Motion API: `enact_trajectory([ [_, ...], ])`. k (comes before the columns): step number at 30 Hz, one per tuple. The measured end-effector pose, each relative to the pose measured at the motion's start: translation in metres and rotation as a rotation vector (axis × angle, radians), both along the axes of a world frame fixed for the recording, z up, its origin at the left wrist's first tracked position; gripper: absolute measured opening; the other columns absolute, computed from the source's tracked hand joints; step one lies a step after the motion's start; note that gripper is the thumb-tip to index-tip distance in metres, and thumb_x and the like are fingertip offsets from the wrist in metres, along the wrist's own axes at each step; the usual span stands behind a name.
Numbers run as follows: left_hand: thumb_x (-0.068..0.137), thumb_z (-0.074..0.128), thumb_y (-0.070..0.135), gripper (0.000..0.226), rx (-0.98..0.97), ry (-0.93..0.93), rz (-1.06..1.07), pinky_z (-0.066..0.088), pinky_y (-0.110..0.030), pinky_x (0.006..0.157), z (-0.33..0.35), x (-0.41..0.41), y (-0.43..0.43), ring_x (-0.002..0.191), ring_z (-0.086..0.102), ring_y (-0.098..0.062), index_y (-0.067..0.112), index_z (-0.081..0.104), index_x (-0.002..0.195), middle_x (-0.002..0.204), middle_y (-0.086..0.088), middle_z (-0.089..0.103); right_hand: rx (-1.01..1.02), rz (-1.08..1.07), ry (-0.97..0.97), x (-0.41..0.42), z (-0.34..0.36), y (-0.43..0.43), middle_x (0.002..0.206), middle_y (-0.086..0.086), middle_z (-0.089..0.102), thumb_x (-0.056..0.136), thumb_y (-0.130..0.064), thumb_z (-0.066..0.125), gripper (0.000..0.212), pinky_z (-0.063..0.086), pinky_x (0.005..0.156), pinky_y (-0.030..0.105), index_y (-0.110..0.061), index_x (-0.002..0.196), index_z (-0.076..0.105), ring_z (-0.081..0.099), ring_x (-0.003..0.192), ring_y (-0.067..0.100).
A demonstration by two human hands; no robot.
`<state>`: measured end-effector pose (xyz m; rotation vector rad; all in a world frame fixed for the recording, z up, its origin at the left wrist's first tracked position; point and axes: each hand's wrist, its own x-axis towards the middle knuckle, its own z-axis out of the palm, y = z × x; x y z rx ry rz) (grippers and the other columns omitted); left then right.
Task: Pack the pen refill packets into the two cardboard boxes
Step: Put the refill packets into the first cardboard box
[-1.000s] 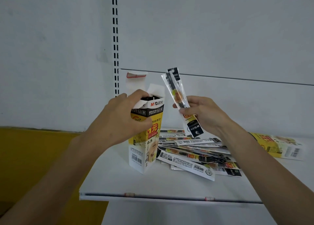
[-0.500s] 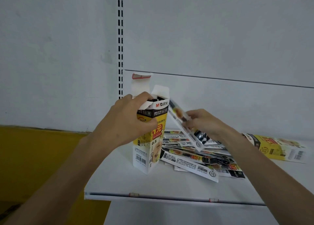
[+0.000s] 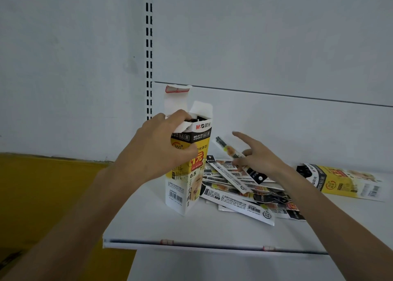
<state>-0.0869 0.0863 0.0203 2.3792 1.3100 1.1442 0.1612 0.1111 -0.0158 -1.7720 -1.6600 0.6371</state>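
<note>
Now, open box (image 3: 191, 187) holding dark packets (image 3: 196, 119), left hand (image 3: 157, 153) gripping it, right hand (image 3: 261, 160) pinching packet (image 3: 225, 147)

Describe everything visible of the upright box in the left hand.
The upright box is a tall printed cardboard carton, yellow and white with a black band, red price mark and low barcode. It stands on the white shelf, top flaps open, dark contents showing inside. The left hand grips its upper part, reaching over the rim. The packet pile lies close beside it.

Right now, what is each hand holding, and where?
Left hand grips the upright box near its open top. Right hand pinches one refill packet about mid-length, index finger pointing free.
</note>
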Motion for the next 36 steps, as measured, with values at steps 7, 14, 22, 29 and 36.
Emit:
enact_trajectory([
  [7, 0.075, 0.062, 0.038, 0.041, -0.005, -0.005, -0.01, 0.052, -0.035, 0.074, 0.0, 0.0, 0.003, 0.092, 0.052, -0.016, 0.043, 0.046, 0.112, 0.095, 0.004, 0.053, -0.015, 0.138, 0.462, -0.004, 0.007, -0.002, 0.088, 0.014, 0.073, 0.092, 0.002, 0.036, 0.028, 0.059, 0.073, 0.032, 0.0, 0.105, 0.061, 0.072, 0.081, 0.025],
  [14, 0.075, 0.062, 0.04, 0.038, 0.0, 0.0, -0.011, 0.051, -0.033, 0.073, -0.003, 0.0, 0.004, 0.092, 0.052, -0.016, 0.046, 0.043, 0.107, 0.095, 0.004, 0.052, 0.428, -0.011, -0.359, -0.005, 0.012, 0.006, 0.099, 0.004, 0.049, 0.095, -0.028, 0.049, 0.022, 0.035, 0.075, 0.024, -0.012, 0.101, 0.063, 0.047, 0.093, 0.018],
  [22, 0.075, 0.061, 0.04, 0.041, 0.001, 0.012, -0.009, 0.051, -0.031, 0.073, -0.001, 0.0, 0.002, 0.091, 0.052, -0.014, 0.044, 0.043, 0.112, 0.096, 0.004, 0.051, -0.135, 0.027, -0.44, -0.024, -0.017, 0.011, 0.073, 0.0, 0.057, 0.081, -0.037, 0.068, 0.028, 0.04, 0.05, 0.021, -0.013, 0.081, 0.053, 0.052, 0.056, 0.012],
  [29, 0.076, 0.061, 0.04, 0.04, -0.004, 0.026, -0.016, 0.051, -0.031, 0.073, -0.001, -0.001, -0.001, 0.09, 0.051, -0.012, 0.045, 0.04, 0.109, 0.096, 0.006, 0.051, 0.059, -0.037, 0.03, -0.02, 0.021, 0.004, 0.081, 0.003, 0.055, 0.091, -0.013, 0.051, 0.02, 0.044, 0.057, 0.023, -0.002, 0.107, 0.054, 0.052, 0.067, 0.014],
  [36, 0.076, 0.062, 0.04, 0.04, -0.014, 0.038, -0.027, 0.051, -0.03, 0.072, 0.0, -0.001, 0.0, 0.09, 0.051, -0.011, 0.051, 0.034, 0.102, 0.096, 0.007, 0.051, 0.366, 0.176, 0.791, -0.041, 0.094, -0.03, 0.053, -0.004, 0.045, 0.086, -0.012, 0.062, 0.012, 0.036, 0.039, 0.018, -0.015, 0.083, 0.051, 0.037, 0.04, 0.007],
])
